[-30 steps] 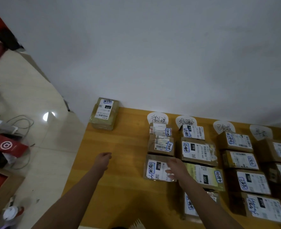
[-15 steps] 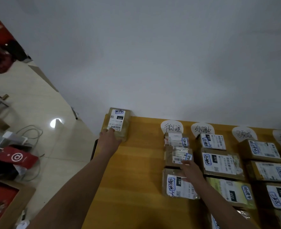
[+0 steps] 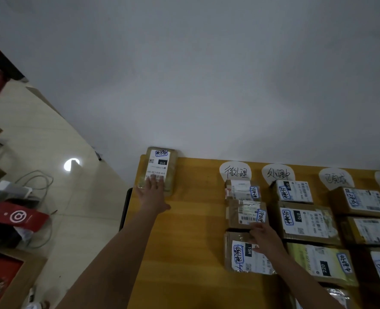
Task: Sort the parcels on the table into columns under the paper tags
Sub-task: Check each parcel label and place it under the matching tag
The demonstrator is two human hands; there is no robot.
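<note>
A yellowish parcel (image 3: pixel 162 162) with a white label lies alone at the table's far left corner, against the wall. My left hand (image 3: pixel 152 194) lies flat on its near end, fingers spread and straight. White paper tags (image 3: pixel 234 172) line the back edge, with columns of brown labelled parcels below them. My right hand (image 3: pixel 263 236) rests with loosely bent fingers on the third parcel (image 3: pixel 240 256) of the leftmost column, its fingertips at the near edge of the second parcel (image 3: pixel 242 214).
The wooden table (image 3: pixel 191 241) stands against a white wall. More parcel columns (image 3: pixel 305 221) fill its right side up to the frame edge. On the floor to the left lie cables, a red bag (image 3: pixel 17 217) and a cardboard box (image 3: pixel 6 279).
My left hand reached from mid-table to the far-left parcel and now lies flat on it. My right hand stayed on the leftmost column. My view tilted upward.
</note>
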